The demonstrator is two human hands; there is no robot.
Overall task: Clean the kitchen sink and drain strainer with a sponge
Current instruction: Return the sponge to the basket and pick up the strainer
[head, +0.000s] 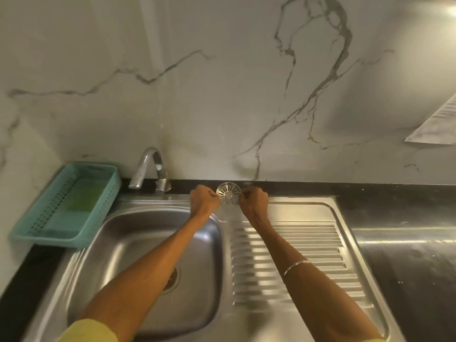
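The round metal drain strainer [228,193] stands tilted at the back rim of the steel sink [123,233], leaning toward the wall. My left hand [203,203] pinches its left edge and my right hand [254,202] pinches its right edge. The open drain hole [174,278] shows in the basin floor, partly hidden by my left forearm. A green sponge [82,199] lies inside the teal basket [37,239] to the left of the sink.
A chrome tap [149,169] rises behind the basin, just left of my hands. The ribbed draining board [308,262] fills the right half of the sink unit. Dark wet countertop [407,255] lies further right. A marble wall stands close behind.
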